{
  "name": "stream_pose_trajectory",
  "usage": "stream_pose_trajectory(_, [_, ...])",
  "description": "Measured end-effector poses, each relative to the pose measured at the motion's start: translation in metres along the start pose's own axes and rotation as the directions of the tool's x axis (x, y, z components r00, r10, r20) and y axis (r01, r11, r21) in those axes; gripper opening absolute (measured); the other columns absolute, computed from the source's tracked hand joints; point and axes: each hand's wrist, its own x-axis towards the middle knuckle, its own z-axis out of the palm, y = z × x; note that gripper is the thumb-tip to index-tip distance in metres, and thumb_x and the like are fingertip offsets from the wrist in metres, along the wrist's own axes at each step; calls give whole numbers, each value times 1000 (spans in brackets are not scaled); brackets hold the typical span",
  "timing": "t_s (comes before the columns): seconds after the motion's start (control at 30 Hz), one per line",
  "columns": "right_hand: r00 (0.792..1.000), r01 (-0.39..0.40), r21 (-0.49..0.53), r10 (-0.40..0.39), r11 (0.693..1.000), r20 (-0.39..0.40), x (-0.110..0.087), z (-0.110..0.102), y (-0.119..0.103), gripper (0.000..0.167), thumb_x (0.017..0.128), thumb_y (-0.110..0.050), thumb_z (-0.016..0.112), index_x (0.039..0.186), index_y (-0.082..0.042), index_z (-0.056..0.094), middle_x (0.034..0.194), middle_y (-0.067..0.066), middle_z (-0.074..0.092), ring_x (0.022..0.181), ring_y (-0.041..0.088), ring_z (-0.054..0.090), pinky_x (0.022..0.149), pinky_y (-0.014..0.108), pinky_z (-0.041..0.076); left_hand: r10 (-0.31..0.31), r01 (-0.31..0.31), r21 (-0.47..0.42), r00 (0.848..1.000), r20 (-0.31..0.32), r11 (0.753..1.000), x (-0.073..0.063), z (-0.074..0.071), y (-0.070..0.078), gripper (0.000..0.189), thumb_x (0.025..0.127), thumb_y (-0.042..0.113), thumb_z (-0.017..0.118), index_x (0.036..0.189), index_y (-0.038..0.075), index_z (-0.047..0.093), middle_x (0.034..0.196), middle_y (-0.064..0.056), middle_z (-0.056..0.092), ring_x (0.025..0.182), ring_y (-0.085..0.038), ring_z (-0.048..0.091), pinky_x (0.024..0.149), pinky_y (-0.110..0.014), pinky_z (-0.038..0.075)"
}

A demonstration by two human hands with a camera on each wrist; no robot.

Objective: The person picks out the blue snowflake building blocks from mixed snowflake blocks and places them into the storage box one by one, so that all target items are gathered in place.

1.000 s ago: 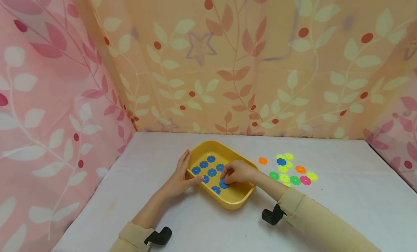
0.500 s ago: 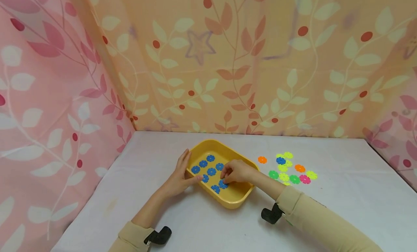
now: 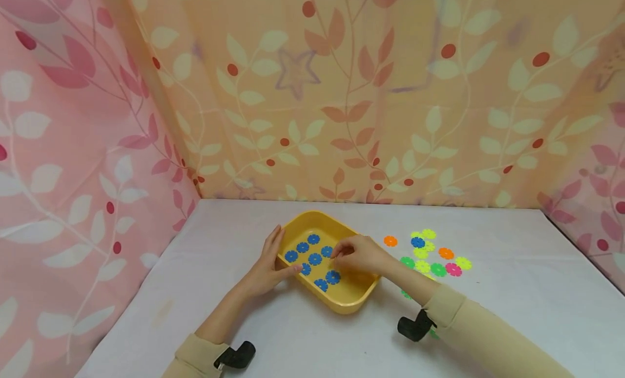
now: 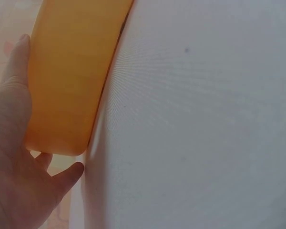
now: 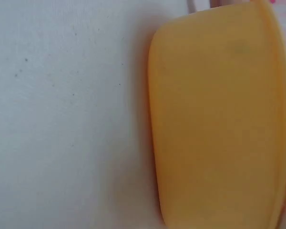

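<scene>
A yellow plastic tray (image 3: 349, 306) stands at a slant on the table, with several blue flower-shaped discs lying flat inside. My left hand (image 3: 265, 272) holds its left corner, thumb over the near rim and fingers along the outer end wall; the left wrist view shows this hand (image 4: 14, 138) against the tray wall (image 4: 71, 86). Inside the tray, my right hand (image 3: 358, 254) hovers with loosely bent fingers just above a blue disc (image 3: 333, 277), apart from it. Nothing shows between those fingers. In the right wrist view the tray's outer wall (image 5: 219, 119) hides most of that hand.
Right of the tray lie loose flower discs: orange (image 3: 446, 253), pink (image 3: 453, 269), green (image 3: 438, 269), several yellow-green (image 3: 464, 263), and one blue (image 3: 417, 242) on top of yellow-green ones. A green disc (image 3: 407, 293) sits partly under the right forearm. Patterned curtains (image 3: 312, 96) enclose the white table (image 3: 234, 220).
The right fingertips have let go of the blue disc and risen slightly from it, leaving it flat in the tray. My left hand has kept its hold on the tray.
</scene>
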Motion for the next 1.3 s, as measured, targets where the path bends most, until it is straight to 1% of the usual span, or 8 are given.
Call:
stream_pose_trajectory(0.17, [997,19,157,-7,987,-76,-17,-12,1,22,89,-23,73,106,-9,72,91,-2,68,87,18,61,78,29,53,6,-6,-1,1000,-5,1000,-1,0,-1,103,86,43,73,158,17,5,162,3,-9,148,-28,0,114,-57,10])
stream_pose_trajectory(0.33, [986,-27,346,82,938,-147,-41,-23,4,35,89,-26,73,116,-4,67,106,7,69,97,26,64,87,39,53,14,-14,2,1000,-19,1000,-1,1,-2,102,86,43,73,158,17,6,162,3,-8,148,-29,0,113,-58,10])
stream_pose_trajectory(0.53, [970,-76,434,168,898,-177,-74,-38,17,45,89,-33,72,121,-3,63,120,12,63,109,30,60,93,43,50,43,-43,-3,999,-20,999,-2,0,-1,102,87,39,73,158,12,5,162,-3,-6,148,-32,2,114,-58,11])
stream_pose_trajectory(0.77, [962,-115,433,209,894,-176,-109,-54,40,48,92,-37,68,126,-4,60,129,16,58,116,35,54,95,41,49,38,-38,2,999,-10,999,-2,-2,0,104,86,41,74,158,11,4,162,-4,-6,148,-31,3,114,-55,12])
stream_pose_trajectory(0.93, [947,-166,388,257,906,-195,-129,-64,54,52,92,-38,67,129,-2,58,130,17,57,111,31,57,91,37,51,37,-37,3,999,-13,999,-2,-1,-1,104,86,41,74,158,12,5,163,-5,-6,148,-30,2,114,-55,12])
stream_pose_trajectory(1.07, [938,-208,384,294,900,-181,-144,-71,64,52,93,-37,66,130,-1,58,130,16,56,109,26,59,89,34,52,38,-38,2,999,-10,999,-1,-1,-1,104,86,41,74,158,12,5,163,-3,-6,148,-30,2,114,-56,12])
stream_pose_trajectory(1.17, [939,-229,378,305,897,-157,-154,-75,71,51,94,-34,65,131,0,56,130,16,56,107,23,60,88,30,51,38,-38,6,999,-10,999,0,0,-1,104,86,41,74,158,13,4,163,-4,-6,148,-31,3,114,-56,13])
stream_pose_trajectory(1.3, [943,-245,312,301,918,-145,-167,-79,81,48,94,-30,66,130,0,57,127,15,58,100,18,62,83,25,52,40,-40,4,999,-10,999,0,0,-1,105,86,41,74,158,13,4,163,-6,-6,148,-32,2,114,-57,13])
